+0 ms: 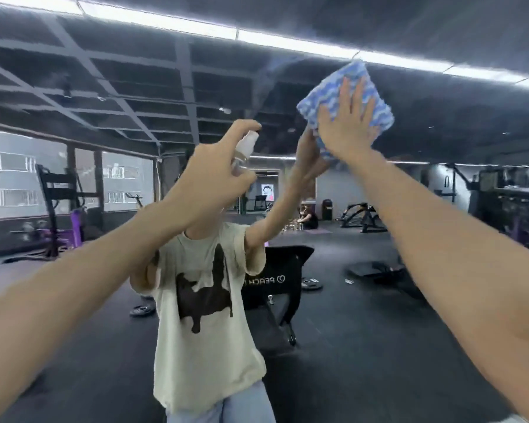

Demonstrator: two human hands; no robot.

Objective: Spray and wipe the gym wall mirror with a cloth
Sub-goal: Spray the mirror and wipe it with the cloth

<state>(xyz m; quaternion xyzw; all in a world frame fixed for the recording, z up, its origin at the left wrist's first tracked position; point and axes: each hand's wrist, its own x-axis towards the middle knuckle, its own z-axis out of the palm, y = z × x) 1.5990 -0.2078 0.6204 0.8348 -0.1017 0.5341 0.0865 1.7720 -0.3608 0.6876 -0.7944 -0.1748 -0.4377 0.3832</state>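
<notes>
Now the wiping is on: right hand (345, 126) presses the blue cloth (327, 90) flat against the upper mirror (440, 132), fingers straight and spread. Left hand (208, 175) holds the spray bottle (245, 146) before the mirror's middle, fingers clamped round it, forefinger atop the pump. I'd judge most of the mirror remains.

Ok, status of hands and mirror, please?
Left hand grips bottle, raised. Right hand flat, presses cloth on mirror. Nothing in the way.
</notes>
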